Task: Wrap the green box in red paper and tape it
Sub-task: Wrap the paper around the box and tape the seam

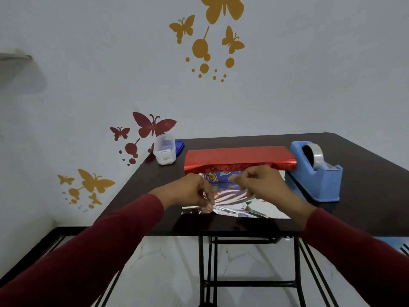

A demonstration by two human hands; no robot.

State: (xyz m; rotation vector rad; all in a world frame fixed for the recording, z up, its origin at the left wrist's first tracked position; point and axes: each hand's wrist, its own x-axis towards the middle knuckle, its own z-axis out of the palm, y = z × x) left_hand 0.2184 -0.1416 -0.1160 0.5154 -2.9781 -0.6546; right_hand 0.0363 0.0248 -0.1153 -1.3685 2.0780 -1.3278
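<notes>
Mostly hidden, the box (223,177) sits mid-desk under a sheet of red paper (240,159) whose shiny red face drapes over its far top edge; only a strip of its near side shows between the two hands, printed in blue with coloured patterns, so its green cannot be made out from here. The paper's silver underside (254,209) lies spread toward the near edge of the dark desk (365,165), crumpled and mirror-like, which makes its folds hard to read.

The left hand (190,190) has its fingers (207,199) curled and pinching the silver edge of the paper near the front left corner, lifting it a little. The right hand (259,181) is held just in front of the box with fingers (238,179) bent inward; they seem to pinch the paper's edge, though the contact itself is covered by the knuckles and I cannot tell exactly what they hold. Dark red sleeves cover both forearms.

A blue tape dispenser (318,173) with a roll of clear tape stands just right of the paper, touching or nearly touching its end. At the far left corner stands a clear plastic container (164,151), its contents blurred, with a blue lid (179,147) partly hidden behind it. Butterfly stickers (152,125) dot the wall behind.
</notes>
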